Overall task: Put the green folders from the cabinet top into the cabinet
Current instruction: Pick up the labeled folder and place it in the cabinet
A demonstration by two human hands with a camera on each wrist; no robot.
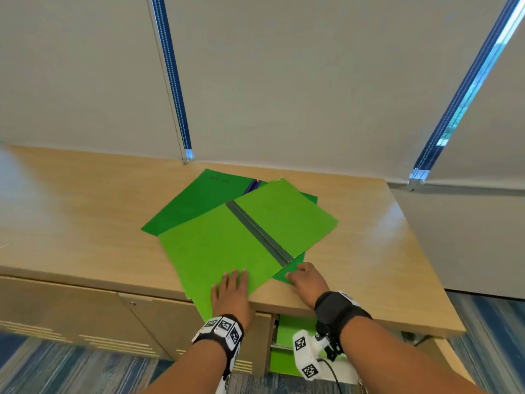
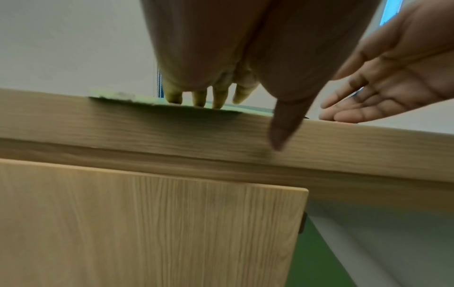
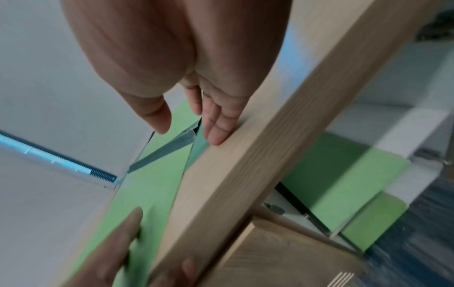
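Flat left-hand fingers (image 1: 235,277) on folder (image 1: 210,251)

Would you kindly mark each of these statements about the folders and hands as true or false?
1. The left hand lies flat on the light green folder. True.
2. The light green folder sits wholly on the cabinet top. False: its near corner sticks out past the front edge.
3. The right hand is at the near corner of a darker green folder. True.
4. No green folders are inside the cabinet yet. False: green folders show in the open compartment below.
5. The light green folder is the only one on top. False: another dark green folder lies beneath it.
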